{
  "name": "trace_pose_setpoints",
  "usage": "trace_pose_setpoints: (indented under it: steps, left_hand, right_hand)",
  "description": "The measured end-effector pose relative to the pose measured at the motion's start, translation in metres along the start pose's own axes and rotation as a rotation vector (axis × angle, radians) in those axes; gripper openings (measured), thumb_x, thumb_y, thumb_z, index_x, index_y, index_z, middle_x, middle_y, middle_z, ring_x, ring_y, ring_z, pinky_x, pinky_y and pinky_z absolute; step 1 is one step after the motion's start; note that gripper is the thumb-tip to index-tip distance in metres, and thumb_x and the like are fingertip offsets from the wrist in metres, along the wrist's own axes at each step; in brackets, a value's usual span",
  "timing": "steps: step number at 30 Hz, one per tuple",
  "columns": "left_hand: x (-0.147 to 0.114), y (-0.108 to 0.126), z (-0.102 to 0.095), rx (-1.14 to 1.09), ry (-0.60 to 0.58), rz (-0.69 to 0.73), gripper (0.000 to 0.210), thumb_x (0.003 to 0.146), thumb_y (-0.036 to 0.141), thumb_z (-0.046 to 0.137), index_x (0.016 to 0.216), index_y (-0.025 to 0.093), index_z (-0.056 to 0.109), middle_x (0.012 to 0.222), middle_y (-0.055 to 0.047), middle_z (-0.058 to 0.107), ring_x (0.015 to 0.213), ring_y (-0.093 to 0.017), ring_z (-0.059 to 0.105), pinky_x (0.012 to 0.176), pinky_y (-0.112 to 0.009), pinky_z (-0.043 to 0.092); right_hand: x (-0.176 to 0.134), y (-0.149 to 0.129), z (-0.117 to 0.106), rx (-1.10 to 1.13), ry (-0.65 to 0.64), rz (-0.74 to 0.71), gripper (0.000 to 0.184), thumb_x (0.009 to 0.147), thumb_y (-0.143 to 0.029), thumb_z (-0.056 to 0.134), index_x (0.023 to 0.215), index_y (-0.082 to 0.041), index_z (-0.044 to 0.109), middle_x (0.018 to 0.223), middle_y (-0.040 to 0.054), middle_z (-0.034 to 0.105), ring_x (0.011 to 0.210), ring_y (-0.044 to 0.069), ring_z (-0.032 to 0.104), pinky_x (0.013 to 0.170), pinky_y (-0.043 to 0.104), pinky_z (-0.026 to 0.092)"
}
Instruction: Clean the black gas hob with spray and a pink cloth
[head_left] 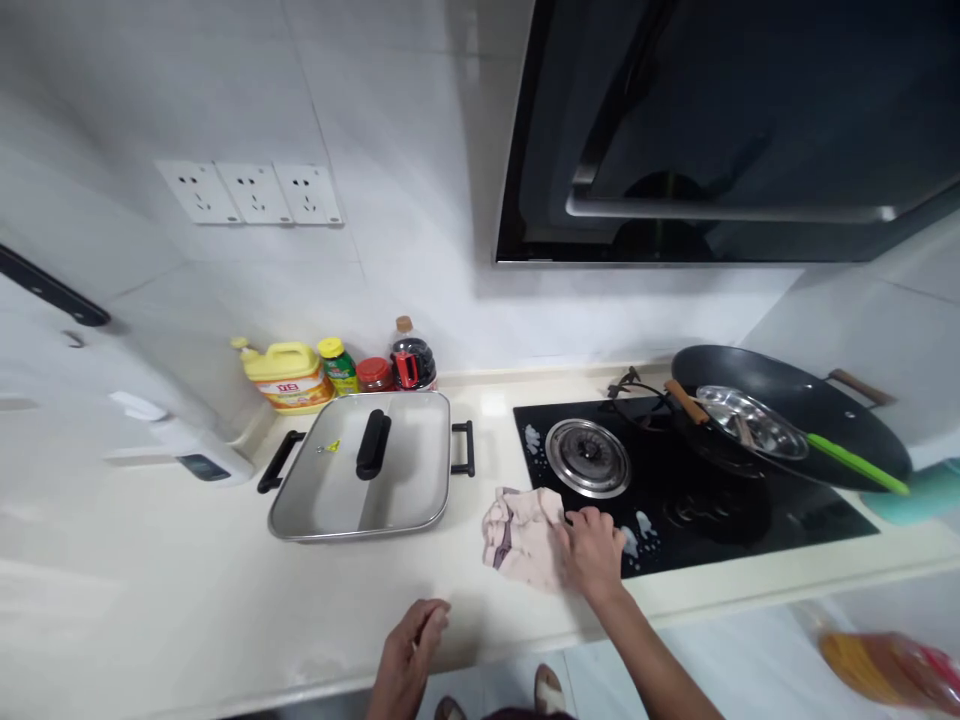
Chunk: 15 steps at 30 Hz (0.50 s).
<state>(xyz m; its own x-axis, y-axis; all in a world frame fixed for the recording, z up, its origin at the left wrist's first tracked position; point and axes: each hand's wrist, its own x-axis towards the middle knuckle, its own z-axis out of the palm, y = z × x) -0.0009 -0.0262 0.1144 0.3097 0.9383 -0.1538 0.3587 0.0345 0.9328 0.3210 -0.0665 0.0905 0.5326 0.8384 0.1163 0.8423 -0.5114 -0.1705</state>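
A pale pink cloth (523,535) lies crumpled across the left front edge of the black cooktop (712,510) and the counter. My right hand (592,548) is closed on the cloth's right side and presses it down. Patches of white foam (628,542) sit on the glass just right of that hand. More foam (532,438) spots the cooktop's back left corner, beside the round metal burner (589,457). Over the counter's front edge, my left hand (411,650) is loosely curled, with nothing visible in it.
Left of the cooktop stands a lidded rectangular pan (420,480) with black handles. Behind it are a yellow jug (289,375) and several bottles and jars. A large wok (840,410) holding a metal strainer and a green-handled utensil rests at right. A dark range hood (720,130) overhangs the cooktop.
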Motion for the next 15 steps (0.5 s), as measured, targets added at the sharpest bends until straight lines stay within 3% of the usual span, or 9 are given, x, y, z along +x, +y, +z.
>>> trace_pose_setpoints:
  steps: [4, 7, 11, 13, 15]
  left_hand:
    - [0.006, 0.031, 0.033, -0.085, -0.078, -0.050, 0.072, 0.086, 0.087, 0.046, 0.077, 0.021, 0.074, 0.077, -0.007, 0.072, 0.071, -0.020, 0.063, 0.074, -0.033, 0.053]
    - [0.014, 0.042, 0.058, -0.159, -0.117, -0.092, 0.075, 0.085, 0.089, 0.045, 0.076, 0.019, 0.072, 0.073, -0.006, 0.071, 0.066, -0.018, 0.061, 0.067, -0.032, 0.048]
    - [0.020, 0.046, 0.084, -0.252, -0.149, -0.190, 0.078, 0.076, 0.091, 0.056, 0.096, 0.018, 0.074, 0.085, -0.007, 0.075, 0.069, -0.018, 0.064, 0.064, -0.030, 0.045]
    - [0.020, 0.047, 0.095, -0.304, -0.158, -0.281, 0.085, 0.069, 0.091, 0.065, 0.112, 0.018, 0.073, 0.099, -0.009, 0.078, 0.079, -0.020, 0.069, 0.069, -0.031, 0.049]
    - [0.017, 0.049, 0.103, -0.410, -0.190, -0.384, 0.089, 0.067, 0.089, 0.068, 0.120, 0.017, 0.072, 0.109, -0.013, 0.079, 0.090, -0.024, 0.072, 0.076, -0.034, 0.053]
  right_hand:
    - [0.037, -0.002, 0.003, -0.014, -0.147, -0.023, 0.034, 0.102, -0.044, 0.054, 0.107, -0.018, 0.075, 0.118, 0.0164, 0.068, 0.115, 0.034, 0.053, 0.093, 0.048, 0.037]
    - [0.037, 0.003, 0.012, 0.171, -0.094, -0.026, 0.025, 0.100, -0.038, 0.055, 0.104, -0.020, 0.072, 0.110, 0.0123, 0.069, 0.109, 0.031, 0.055, 0.093, 0.046, 0.039]
    - [0.010, 0.001, 0.012, 0.666, 0.049, -0.115, 0.020, 0.098, -0.032, 0.050, 0.100, -0.022, 0.066, 0.101, 0.0071, 0.065, 0.094, 0.023, 0.059, 0.084, 0.036, 0.047]
    - [-0.013, -0.009, 0.005, 0.869, 0.004, -0.271, 0.019, 0.097, -0.028, 0.047, 0.100, -0.023, 0.066, 0.102, 0.0059, 0.064, 0.092, 0.020, 0.060, 0.081, 0.032, 0.050]
    - [-0.038, -0.023, -0.002, 0.950, -0.131, -0.463, 0.020, 0.095, -0.022, 0.049, 0.103, -0.025, 0.067, 0.106, 0.0053, 0.065, 0.098, 0.020, 0.061, 0.085, 0.030, 0.052]
